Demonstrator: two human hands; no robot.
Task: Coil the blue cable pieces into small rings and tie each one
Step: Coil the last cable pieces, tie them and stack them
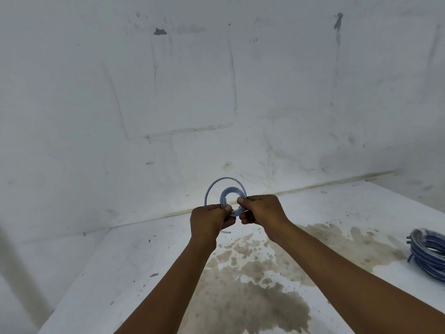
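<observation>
Above the stained white table (134, 256), both hands hold one small blue cable ring (232, 201) upright between them, left hand (209, 221) pinching its lower left, right hand (261, 210) pinching its right side, one looser loop (214, 186) standing wide; a cable bundle (429, 251) lies on the table's right edge.

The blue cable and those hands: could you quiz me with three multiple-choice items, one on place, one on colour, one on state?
1. Where does the finished bundle of coils lie?
A. table's right edge
B. on the wall
C. under the left hand

2. What colour is the stain on the table?
A. red
B. brown
C. green

3. How is the small coil held?
A. lying loose
B. one hand only
C. pinched by both hands

Answers: 1 A, it lies at far right. 2 B, brownish blotches. 3 C, left hand and right hand grip opposite sides.
</observation>
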